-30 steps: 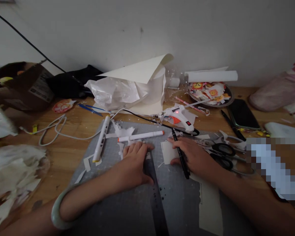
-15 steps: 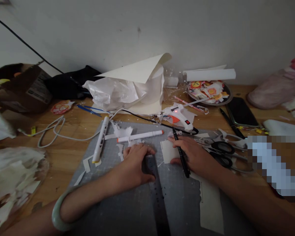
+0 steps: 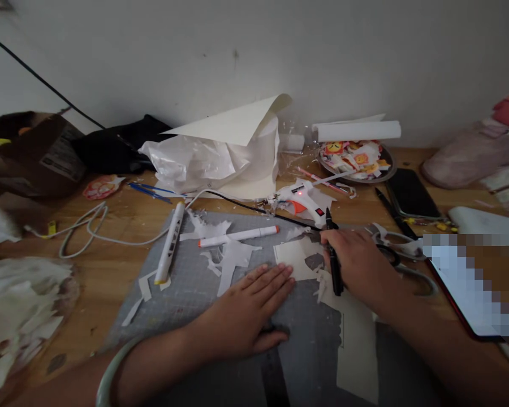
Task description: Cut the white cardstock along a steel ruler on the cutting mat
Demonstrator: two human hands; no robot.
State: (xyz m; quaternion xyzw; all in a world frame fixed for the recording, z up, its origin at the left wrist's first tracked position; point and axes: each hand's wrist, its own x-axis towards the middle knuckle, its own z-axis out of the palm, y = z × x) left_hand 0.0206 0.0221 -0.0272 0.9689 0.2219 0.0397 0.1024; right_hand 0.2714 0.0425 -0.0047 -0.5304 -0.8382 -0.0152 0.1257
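Note:
My left hand (image 3: 257, 311) lies flat on the grey cutting mat (image 3: 212, 373), fingers stretched out. It covers the upper part of a dark ruler (image 3: 275, 376), and its fingertips reach the lower edge of a small cream paper piece (image 3: 292, 257). In my right hand (image 3: 356, 260) is a black pen (image 3: 333, 263), held nearly upright to the right of that piece. Below the pen lies a longer cream paper strip (image 3: 358, 356) with a ragged left edge. Scissors (image 3: 401, 240) are partly hidden behind my right hand.
A white glue gun (image 3: 307, 200) with a red light lies behind the mat, its cord running left. Two markers, one orange-tipped (image 3: 237, 236) and one yellow-ended (image 3: 169, 243), rest among paper scraps. A bowl (image 3: 390, 164) of wrappers and a phone (image 3: 413, 193) are at back right.
My left hand has flattened and come down and right over the ruler, uncovering a white scrap. My right hand has shifted right with the pen, off the small paper piece.

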